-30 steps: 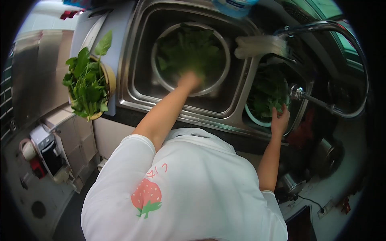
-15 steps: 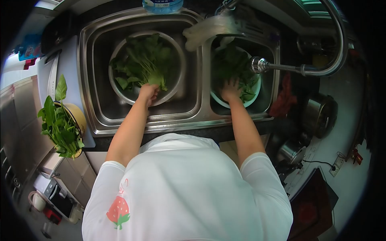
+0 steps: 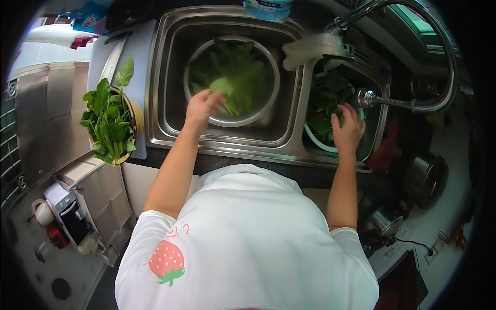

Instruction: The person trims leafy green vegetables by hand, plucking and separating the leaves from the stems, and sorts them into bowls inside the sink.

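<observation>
Blurred leafy greens (image 3: 240, 77) lie in a round metal bowl (image 3: 275, 85) in the larger left basin. At the bowl's near left rim, my left hand (image 3: 204, 107) has its fingers bent and closed on a pale green leaf of the bunch. In the smaller right basin, dark leafy greens (image 3: 323, 111) fill a pale green basket (image 3: 316, 140). My right hand (image 3: 349, 128) is over the basket's right side, fingers curved and apart, fingertips by the leaves. Nothing shows gripped in it.
A yellow pot (image 3: 138, 118) heaped with more greens stands left of the sink (image 3: 227, 150), beside a white cutting board (image 3: 150, 44) with a knife (image 3: 112, 61). The faucet (image 3: 398, 102) reaches over the right basin. A blue bottle (image 3: 268, 7) stands behind the sink.
The view has shifted left. My left hand has moved toward the bowl's left rim, and the greens there have shifted and blurred. My right hand has lifted off the greens toward the basket's right side.
</observation>
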A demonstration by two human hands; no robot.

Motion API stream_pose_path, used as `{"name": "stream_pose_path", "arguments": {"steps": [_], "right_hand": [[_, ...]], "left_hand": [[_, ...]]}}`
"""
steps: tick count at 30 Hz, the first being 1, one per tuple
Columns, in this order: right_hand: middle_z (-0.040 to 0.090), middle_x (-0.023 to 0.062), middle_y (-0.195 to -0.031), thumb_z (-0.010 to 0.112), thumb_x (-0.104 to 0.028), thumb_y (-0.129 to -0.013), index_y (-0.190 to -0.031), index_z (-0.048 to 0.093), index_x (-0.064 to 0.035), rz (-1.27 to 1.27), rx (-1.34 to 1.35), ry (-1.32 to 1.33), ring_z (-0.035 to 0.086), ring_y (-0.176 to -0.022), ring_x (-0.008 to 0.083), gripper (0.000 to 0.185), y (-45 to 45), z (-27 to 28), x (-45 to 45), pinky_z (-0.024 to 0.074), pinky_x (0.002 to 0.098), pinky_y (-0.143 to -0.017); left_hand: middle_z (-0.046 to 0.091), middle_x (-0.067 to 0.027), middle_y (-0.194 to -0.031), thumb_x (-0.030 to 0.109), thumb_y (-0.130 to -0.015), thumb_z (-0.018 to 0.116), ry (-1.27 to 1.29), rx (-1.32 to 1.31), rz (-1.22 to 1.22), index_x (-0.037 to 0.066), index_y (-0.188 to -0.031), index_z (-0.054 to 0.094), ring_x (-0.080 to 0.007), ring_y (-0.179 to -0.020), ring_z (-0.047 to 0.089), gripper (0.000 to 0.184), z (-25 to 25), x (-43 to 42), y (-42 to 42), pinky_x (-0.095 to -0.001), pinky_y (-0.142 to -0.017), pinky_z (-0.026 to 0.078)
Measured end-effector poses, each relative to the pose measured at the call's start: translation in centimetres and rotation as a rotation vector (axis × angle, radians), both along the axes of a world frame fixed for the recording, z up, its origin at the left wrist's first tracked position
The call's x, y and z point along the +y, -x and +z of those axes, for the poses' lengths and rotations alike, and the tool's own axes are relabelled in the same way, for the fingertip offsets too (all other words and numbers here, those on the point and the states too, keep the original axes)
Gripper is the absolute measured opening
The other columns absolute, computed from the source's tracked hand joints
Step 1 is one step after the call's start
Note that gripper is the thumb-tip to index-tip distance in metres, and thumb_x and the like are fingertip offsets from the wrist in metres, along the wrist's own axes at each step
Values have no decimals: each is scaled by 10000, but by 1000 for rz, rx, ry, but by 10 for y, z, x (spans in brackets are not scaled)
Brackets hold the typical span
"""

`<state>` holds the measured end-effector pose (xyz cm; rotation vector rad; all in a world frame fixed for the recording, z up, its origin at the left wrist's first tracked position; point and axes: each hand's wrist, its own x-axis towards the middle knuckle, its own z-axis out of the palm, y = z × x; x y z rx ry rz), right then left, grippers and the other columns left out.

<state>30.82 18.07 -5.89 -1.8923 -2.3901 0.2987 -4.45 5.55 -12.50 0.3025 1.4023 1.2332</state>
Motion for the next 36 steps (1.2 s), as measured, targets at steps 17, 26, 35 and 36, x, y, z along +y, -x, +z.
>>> {"name": "stream_pose_path", "arguments": {"steps": [17,26,35,36], "right_hand": [[586,35,-785,630,-255,-767,-851,698,-100,727,820,254,551,-763,209,189,194,29,-26,423,342,-751],[592,26,-704,554,-130,-784,-765,648,-55,58,1305,725,585,-601,148,122,191,-1,-15,445,264,-545],[568,57,-726,593,-190,-806,-872,649,-22,562,950,430,575,-651,176,190,188,25,-36,442,307,-600],[564,55,-717,595,-182,-800,-863,652,-23,574,910,373,570,-643,178,181,189,26,-37,442,304,-598]], "left_hand": [[593,-18,-712,176,-903,544,-145,-304,173,25,-978,607,-69,-598,517,180,92,-24,-6,-183,-479,387],[603,-5,-720,134,-834,638,-181,-119,257,49,-871,633,-76,-586,536,93,101,-11,-28,-189,-483,404],[612,-13,-703,124,-826,647,-147,-148,273,54,-853,627,-88,-594,570,78,94,1,-26,-203,-461,425],[611,-13,-702,125,-825,648,-137,-135,276,53,-853,626,-87,-591,570,80,94,1,-27,-203,-462,427]]}}
